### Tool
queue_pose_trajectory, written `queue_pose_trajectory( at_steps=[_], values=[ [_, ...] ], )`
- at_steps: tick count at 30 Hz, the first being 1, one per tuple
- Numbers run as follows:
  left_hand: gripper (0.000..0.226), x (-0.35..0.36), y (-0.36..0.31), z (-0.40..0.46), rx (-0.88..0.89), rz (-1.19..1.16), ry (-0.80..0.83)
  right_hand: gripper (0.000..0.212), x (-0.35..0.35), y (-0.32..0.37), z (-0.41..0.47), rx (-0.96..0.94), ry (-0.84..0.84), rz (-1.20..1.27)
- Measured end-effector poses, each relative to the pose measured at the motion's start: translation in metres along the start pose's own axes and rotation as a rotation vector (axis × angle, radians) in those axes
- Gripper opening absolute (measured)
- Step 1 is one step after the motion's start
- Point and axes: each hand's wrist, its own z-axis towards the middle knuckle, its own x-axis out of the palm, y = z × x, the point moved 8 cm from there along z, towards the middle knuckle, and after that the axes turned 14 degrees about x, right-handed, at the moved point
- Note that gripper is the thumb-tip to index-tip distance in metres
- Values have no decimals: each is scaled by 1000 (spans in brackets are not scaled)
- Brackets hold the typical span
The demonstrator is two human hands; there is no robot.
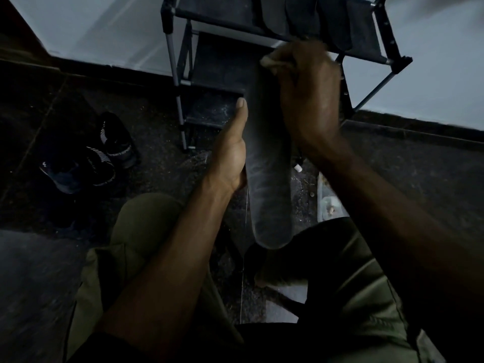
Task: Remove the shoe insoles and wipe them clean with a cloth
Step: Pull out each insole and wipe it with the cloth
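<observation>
One insole, two hands, one cloth.
Left hand (pixel 231 155) grips the dark insole (pixel 269 163); right hand (pixel 306 93) clutches a pale cloth (pixel 269 61) at its top. Two shoes (pixel 89 155) lie lower left on the dark floor (pixel 419 158).

The right hand (pixel 306 100) is showing blurred at its knuckles, covering the far tip of the long dark grey foam insole (pixel 269 166); the pale cloth (pixel 271 62) is peeking out only as a scrap; the black metal-framed shoe rack (pixel 262 30) is running past the top edge; the left fingers (pixel 242 106) are lying hidden behind the insole, apart from the thumb.
</observation>
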Motion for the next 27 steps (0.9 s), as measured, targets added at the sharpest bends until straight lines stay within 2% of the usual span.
queue_pose_trajectory(
  at_steps=[4,8,10,13,17,23,27],
  values=[
    [43,-6,0,-1,-10,-9,-41,28,17,19,-39,-114,167,-12],
    [46,1,0,-2,-6,32,-8,12,8,1,-7,-33,40,-20],
    [44,2,-2,-3,-4,45,-15,13,5,-7,9,22,10,-6],
    [42,1,-4,-3,-7,53,-23,13,11,4,-3,-28,50,-8],
    [39,-2,-7,-5,12,126,-33,25,20,24,-37,-141,184,11],
    [49,-1,-4,-4,-2,211,-52,10,10,-3,7,-30,34,-32],
    [49,-1,-3,-3,1,188,-25,11,9,-5,8,-27,46,-8]
  ],
)
